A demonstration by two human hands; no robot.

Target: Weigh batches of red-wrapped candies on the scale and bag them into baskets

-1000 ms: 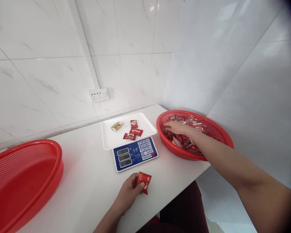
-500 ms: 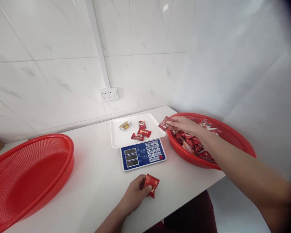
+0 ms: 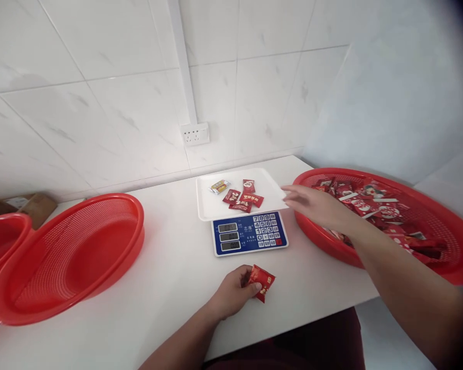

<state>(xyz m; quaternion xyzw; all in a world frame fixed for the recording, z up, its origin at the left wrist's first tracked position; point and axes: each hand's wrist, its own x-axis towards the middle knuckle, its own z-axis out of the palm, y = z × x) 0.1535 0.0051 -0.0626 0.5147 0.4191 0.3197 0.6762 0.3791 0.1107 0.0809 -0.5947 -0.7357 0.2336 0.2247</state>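
My left hand (image 3: 231, 294) rests on the white table near its front edge, fingers closed on a red candy packet (image 3: 263, 281). My right hand (image 3: 317, 205) hovers between the scale and the red basket of candy (image 3: 453, 267), fingers stretched out flat toward the scale's white tray (image 3: 208, 208), holding nothing. On that tray lie several red packets (image 3: 242, 198) and one yellow packet (image 3: 219, 186). The scale's blue keypad panel (image 3: 249, 234) faces me. The basket on the right holds many red packets (image 3: 374, 205).
An empty red mesh basket (image 3: 73, 288) sits on the table's left side, with part of another red basket (image 3: 0, 231) beyond it. A cardboard box (image 3: 36, 205) stands by the tiled wall. A wall socket (image 3: 195, 134) is above the scale. The table's front edge is close to me.
My right hand lifted a red packet out of the right basket, carried it left over the scale tray and let go; one more red packet lies on the tray. The view shifted left.
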